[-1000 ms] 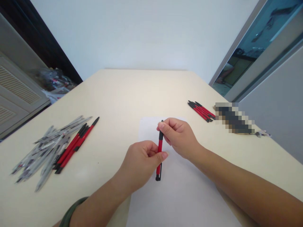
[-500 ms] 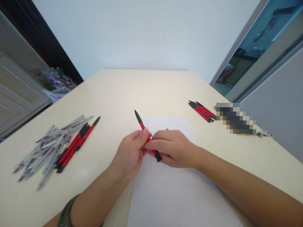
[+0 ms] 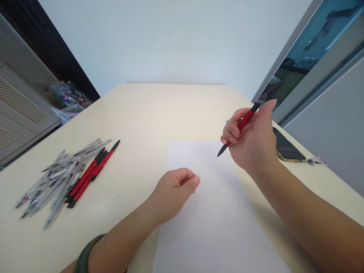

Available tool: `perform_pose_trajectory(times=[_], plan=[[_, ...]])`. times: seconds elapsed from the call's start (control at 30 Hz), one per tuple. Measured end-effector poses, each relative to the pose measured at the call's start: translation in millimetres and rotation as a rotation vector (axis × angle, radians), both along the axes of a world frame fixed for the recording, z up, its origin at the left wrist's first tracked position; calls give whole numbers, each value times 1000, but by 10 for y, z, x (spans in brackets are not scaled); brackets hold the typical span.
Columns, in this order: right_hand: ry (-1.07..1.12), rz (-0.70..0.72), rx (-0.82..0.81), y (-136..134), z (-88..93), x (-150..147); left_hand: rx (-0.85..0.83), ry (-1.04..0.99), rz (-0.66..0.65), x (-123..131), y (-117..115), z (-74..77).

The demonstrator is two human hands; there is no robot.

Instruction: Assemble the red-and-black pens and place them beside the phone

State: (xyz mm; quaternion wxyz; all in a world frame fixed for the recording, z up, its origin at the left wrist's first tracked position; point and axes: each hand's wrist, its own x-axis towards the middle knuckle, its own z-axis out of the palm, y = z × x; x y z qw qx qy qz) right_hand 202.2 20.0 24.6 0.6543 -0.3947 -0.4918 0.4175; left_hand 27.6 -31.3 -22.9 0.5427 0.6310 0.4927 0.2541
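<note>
My right hand (image 3: pixel 251 142) is raised above the right side of the table, closed on a red pen with black ends (image 3: pixel 241 123), its tip pointing down and left. My left hand (image 3: pixel 173 191) rests loosely curled on the left edge of a white sheet of paper (image 3: pixel 210 220), with nothing in it. On the left of the cream table (image 3: pixel 159 110) lies a heap of pens in clear wrappers (image 3: pixel 54 178), with a few red and black pens (image 3: pixel 91 172) beside it.
A dark phone (image 3: pixel 287 148) lies at the table's right edge, behind my right hand. A louvred cabinet and bags stand off to the left. A window frame runs along the right.
My left hand let go of the red pen and stayed on the paper. My right hand carried the pen up and to the right, now covering the row of red pens there.
</note>
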Motion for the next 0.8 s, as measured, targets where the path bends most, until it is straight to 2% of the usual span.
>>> perform_pose_trajectory(times=[0.1, 0.23, 0.5, 0.7, 0.8], plan=[[-73, 89, -129, -2, 31, 64, 167, 137, -139, 8, -38, -2], [-130, 94, -195, 1, -1, 84, 357, 283, -241, 17, -81, 14], [-12, 130, -226, 41, -52, 121, 408, 318, -281, 11, -96, 12], [50, 113, -173, 47, -53, 104, 420, 348, -290, 15, -88, 6], [129, 148, -224, 82, -81, 86, 444, 352, -294, 10, -82, -3]])
